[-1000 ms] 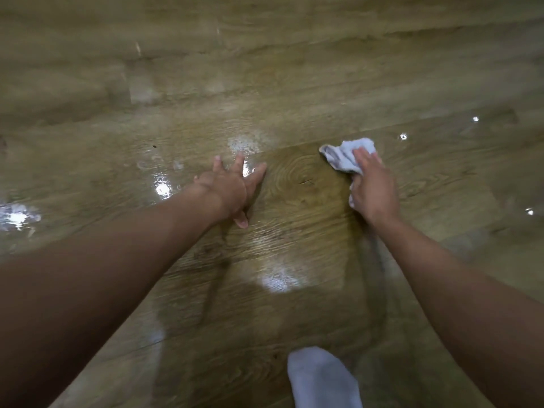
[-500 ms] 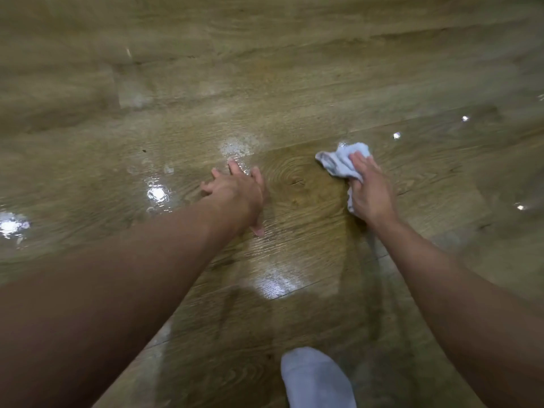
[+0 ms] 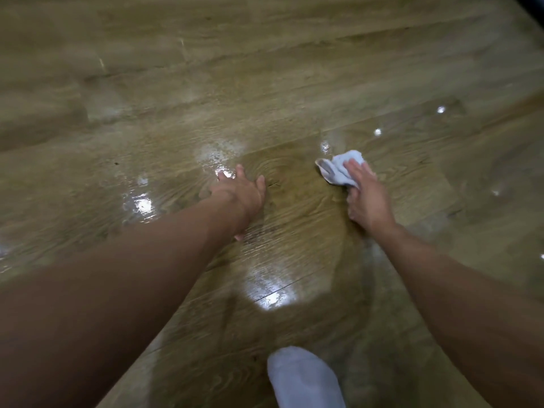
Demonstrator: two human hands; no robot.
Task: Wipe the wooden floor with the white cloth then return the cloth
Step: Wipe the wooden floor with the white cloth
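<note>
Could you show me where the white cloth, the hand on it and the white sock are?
white cloth [image 3: 338, 172]: head view, on the bunched part left of the fingers.
right hand [image 3: 369, 201]: head view, on the back of the hand.
white sock [image 3: 303, 378]: head view, on the middle of the sock.

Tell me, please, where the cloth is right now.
In the head view the cloth is bunched on the floor right of centre, gripped by the right hand; the left hand rests flat on the floor to its left.

1 white shape [image 3: 303, 378], perhaps a socked foot, lies nearest the camera.
</note>
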